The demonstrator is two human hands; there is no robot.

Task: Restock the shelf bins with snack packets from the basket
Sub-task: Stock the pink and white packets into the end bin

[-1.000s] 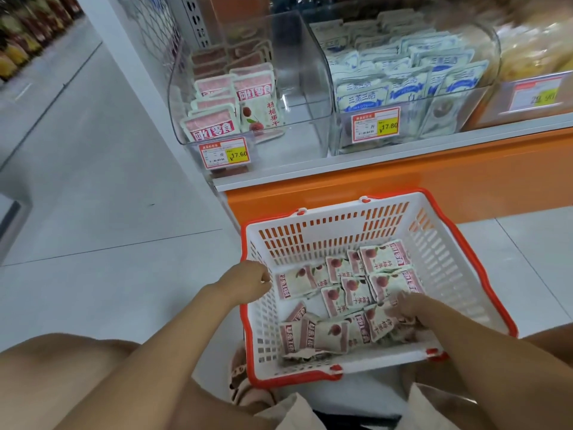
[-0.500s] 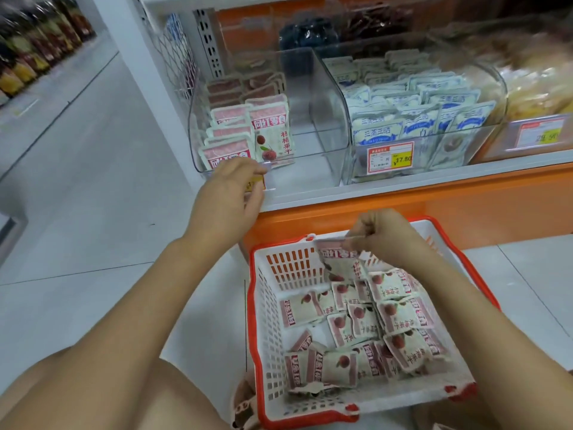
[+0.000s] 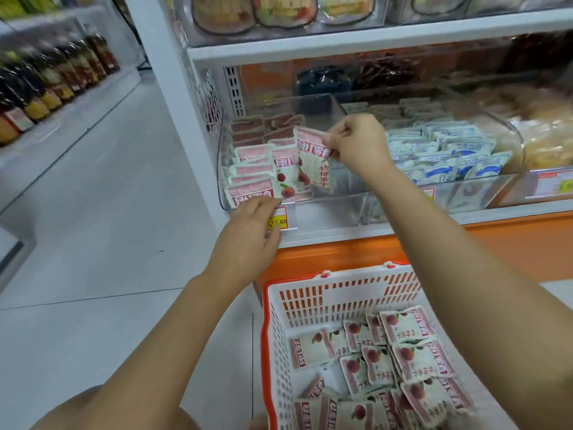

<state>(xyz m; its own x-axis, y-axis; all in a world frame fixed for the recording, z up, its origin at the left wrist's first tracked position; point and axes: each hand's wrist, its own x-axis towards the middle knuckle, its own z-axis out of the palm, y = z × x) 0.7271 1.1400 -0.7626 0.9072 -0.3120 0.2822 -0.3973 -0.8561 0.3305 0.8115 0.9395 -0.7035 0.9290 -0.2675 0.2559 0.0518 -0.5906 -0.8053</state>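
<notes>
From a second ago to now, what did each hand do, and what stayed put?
The right hand picked one snack packet out of the basket and carried it up into the left clear bin, pinching its top. The left hand left the basket rim and rose to the bin's front, by the price tag. The basket and its remaining packets stayed put.

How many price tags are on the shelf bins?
3 price tags: one partly under the left hand, one mostly hidden behind the right forearm, one at the frame's right edge. Others may be hidden.
</notes>
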